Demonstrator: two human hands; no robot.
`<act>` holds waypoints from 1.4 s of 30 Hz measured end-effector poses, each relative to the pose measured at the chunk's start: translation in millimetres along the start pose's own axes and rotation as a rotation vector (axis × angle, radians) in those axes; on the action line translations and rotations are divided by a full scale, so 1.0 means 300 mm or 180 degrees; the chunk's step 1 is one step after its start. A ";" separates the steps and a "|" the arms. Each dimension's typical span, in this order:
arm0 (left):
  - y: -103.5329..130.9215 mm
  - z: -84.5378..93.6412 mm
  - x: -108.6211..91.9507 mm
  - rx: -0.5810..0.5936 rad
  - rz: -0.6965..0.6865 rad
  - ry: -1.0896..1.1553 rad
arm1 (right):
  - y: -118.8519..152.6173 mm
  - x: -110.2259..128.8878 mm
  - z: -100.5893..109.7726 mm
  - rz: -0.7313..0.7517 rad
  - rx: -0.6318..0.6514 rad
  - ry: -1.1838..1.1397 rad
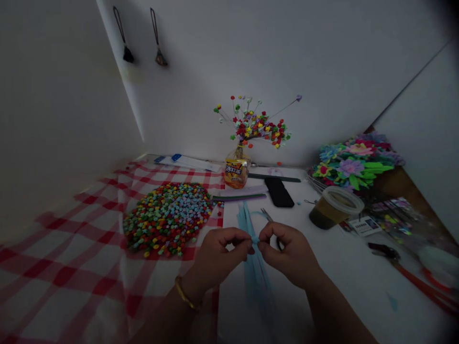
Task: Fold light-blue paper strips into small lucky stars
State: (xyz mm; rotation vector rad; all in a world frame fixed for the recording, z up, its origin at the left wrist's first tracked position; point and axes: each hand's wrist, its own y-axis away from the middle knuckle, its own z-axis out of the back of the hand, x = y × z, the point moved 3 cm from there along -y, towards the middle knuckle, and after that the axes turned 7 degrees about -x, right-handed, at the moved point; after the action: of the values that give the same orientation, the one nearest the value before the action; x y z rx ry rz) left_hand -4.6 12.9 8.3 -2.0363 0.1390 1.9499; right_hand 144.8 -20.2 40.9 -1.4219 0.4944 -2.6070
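Between the fingertips of both hands is a small light-blue folded paper star (255,240). My left hand (219,251) pinches its left side with thumb and forefinger; a gold bracelet (186,294) circles that wrist. On the other side, my right hand (289,249) also pinches it, fingers closed. Beneath the hands, a bundle of long light-blue paper strips (254,282) lies on the white tabletop. A pair of scissors (267,215) rests beyond my right hand, which partly covers it.
A big heap of colourful paper stars (168,217) sits left on a red-checked cloth (89,282). Behind stand a bottle (236,172) with star-tipped stems and a black phone (279,192). At right are a plastic tub (335,208), craft flowers (353,162) and pliers (383,251).
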 end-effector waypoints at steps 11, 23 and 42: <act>-0.001 -0.002 -0.032 -0.0102 -0.0926 -0.1397 | 0.008 0.013 -0.012 0.0793 -0.0036 0.0828; -0.011 0.007 0.011 -0.0132 -0.0123 -0.0749 | 0.004 0.020 -0.019 0.1678 0.0095 0.0995; -0.007 0.008 0.014 0.0127 0.0511 0.1468 | 0.002 -0.016 -0.019 0.0863 0.0128 -0.0883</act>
State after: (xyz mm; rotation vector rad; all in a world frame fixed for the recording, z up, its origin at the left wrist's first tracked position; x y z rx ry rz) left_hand -5.9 16.2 4.5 -2.4781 0.4532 1.5072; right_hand 142.6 -18.2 34.1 -1.5494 0.5496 -2.1581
